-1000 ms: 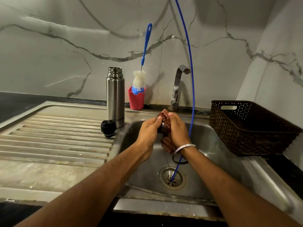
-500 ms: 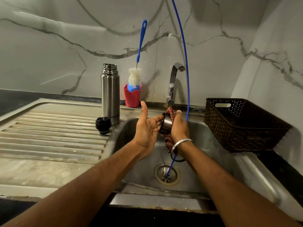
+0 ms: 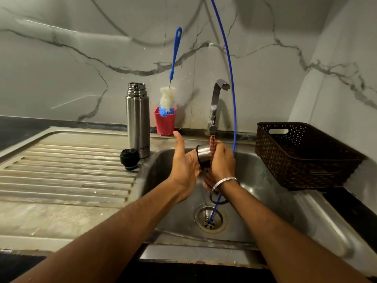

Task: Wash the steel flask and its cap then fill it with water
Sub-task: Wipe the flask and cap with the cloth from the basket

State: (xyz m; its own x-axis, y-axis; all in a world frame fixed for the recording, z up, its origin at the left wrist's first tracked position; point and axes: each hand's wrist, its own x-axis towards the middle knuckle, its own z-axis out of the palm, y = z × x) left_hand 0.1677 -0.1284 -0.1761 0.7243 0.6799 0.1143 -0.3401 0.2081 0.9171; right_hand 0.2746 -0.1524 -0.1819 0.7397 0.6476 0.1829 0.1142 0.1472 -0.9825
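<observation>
The steel flask (image 3: 137, 123) stands upright and uncapped on the drainboard's back right corner. Its black stopper (image 3: 130, 159) lies right in front of it. Over the sink bowl (image 3: 265, 201) my left hand (image 3: 183, 168) cups the flask's steel cup cap (image 3: 204, 155), thumb pointing up. My right hand (image 3: 223, 160) grips a red checked cloth (image 3: 213, 140) and presses it against the cap's right side. The cloth's lower end hangs below my wrists. No water is seen coming from the tap (image 3: 216, 103).
A blue hose (image 3: 230, 68) curves down from above into the drain (image 3: 209, 219). A bottle brush (image 3: 168, 97) stands in a red holder (image 3: 164, 124) by the wall. A dark woven basket (image 3: 302, 158) sits right of the sink. The ribbed drainboard (image 3: 61, 170) stretches left.
A second ago both hands were closed together round the cloth. My left hand has since opened its thumb upward, and the steel cap now shows between the hands.
</observation>
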